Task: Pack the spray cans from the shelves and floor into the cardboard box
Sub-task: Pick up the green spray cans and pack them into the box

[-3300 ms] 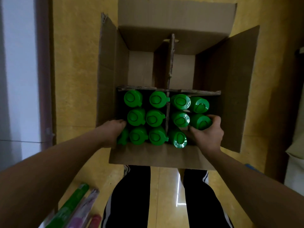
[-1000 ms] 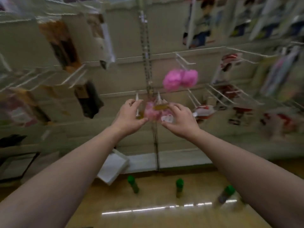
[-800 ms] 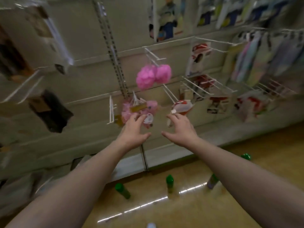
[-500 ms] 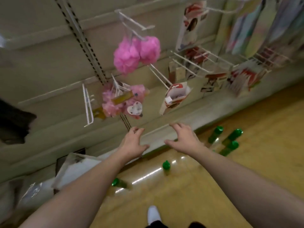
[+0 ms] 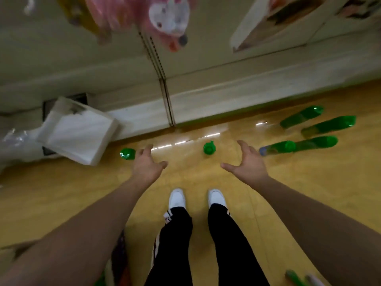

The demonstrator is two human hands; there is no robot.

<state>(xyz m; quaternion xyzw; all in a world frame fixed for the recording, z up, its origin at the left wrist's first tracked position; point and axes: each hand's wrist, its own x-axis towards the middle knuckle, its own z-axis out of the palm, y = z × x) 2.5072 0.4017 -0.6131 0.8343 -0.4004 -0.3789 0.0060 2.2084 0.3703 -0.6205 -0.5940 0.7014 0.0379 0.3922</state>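
Several green spray cans stand on the yellow floor along the shelf base. One can is just left of my left hand, another can stands between my hands, and more cans cluster at the right. My right hand hovers near the rightmost cluster. Both hands are spread with fingers apart and hold nothing. The cardboard box is out of view except perhaps a brown corner at the lower left.
The shelf base runs across the back, with pink plush goods hanging above. A white packet leans on the floor at left. My white shoes stand below my hands. Coloured items lie at the bottom right.
My view has tipped down from the hanging goods to the floor. Both hands have dropped lower, toward the green cans, and stay spread and holding nothing.
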